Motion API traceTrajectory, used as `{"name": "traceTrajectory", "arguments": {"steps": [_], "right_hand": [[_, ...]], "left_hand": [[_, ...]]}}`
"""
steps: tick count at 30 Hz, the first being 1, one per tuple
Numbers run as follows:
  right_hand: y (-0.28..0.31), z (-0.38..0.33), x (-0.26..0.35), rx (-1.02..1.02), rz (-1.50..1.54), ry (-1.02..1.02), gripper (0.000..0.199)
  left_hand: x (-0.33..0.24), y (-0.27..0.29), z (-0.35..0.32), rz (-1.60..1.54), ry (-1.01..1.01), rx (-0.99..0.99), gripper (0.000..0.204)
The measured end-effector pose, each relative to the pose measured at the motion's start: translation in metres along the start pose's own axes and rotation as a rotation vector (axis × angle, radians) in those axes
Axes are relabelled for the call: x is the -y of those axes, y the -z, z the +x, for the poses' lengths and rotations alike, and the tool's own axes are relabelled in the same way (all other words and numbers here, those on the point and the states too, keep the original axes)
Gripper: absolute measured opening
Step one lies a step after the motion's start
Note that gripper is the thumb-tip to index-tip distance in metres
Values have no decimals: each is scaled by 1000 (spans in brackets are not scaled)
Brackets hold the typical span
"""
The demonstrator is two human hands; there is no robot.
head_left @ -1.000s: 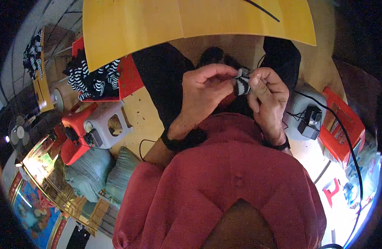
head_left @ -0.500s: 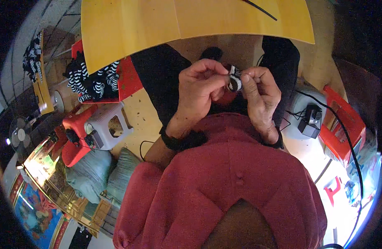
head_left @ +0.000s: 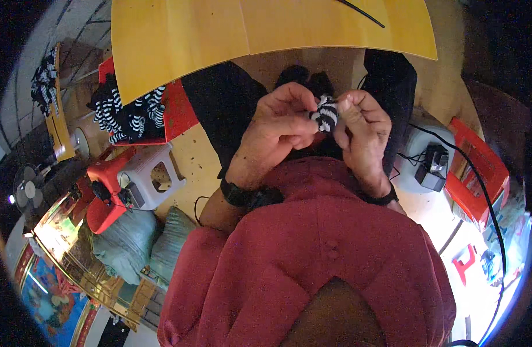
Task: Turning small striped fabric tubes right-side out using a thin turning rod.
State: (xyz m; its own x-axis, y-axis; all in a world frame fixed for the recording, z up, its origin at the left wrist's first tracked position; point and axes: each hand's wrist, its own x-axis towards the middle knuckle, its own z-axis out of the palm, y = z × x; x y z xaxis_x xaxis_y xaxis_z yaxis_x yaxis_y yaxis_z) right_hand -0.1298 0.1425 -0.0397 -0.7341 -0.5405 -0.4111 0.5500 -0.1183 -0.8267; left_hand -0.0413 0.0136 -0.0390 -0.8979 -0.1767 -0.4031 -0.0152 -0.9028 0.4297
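A small black-and-white striped fabric piece [head_left: 326, 114], soft and bunched up, is held up over my lap between both hands. My left hand [head_left: 280, 124] is closed on its left side, thumb and forefinger pinching near the edge. On the other side, the fingertips of my right hand [head_left: 361, 124] are pinched together at its upper right edge. I cannot make out what kind of item the striped piece is.
A yellow board [head_left: 266, 29] with a thin black rod [head_left: 361, 13] on it lies ahead. To the left, a red box [head_left: 182, 113] holds striped pieces [head_left: 135, 118], beside a grey stool [head_left: 156, 176]. On the right, a black device [head_left: 433, 168] with cables rests on another stool [head_left: 413, 153].
The striped piece has turned between my hands. Its white ringed opening showed before; now its striped side faces up. Both hands have shifted only slightly.
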Motion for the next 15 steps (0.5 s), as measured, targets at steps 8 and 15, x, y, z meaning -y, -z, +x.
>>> {"name": "traceTrajectory", "arguments": {"steps": [8, 15], "right_hand": [[5, -1, 13, 129, 163, -120, 14], [2, -1, 8, 107, 182, -79, 9]], "left_hand": [[3, -12, -1, 703, -279, -250, 19], [8, -13, 1, 726, -276, -290, 11]]}}
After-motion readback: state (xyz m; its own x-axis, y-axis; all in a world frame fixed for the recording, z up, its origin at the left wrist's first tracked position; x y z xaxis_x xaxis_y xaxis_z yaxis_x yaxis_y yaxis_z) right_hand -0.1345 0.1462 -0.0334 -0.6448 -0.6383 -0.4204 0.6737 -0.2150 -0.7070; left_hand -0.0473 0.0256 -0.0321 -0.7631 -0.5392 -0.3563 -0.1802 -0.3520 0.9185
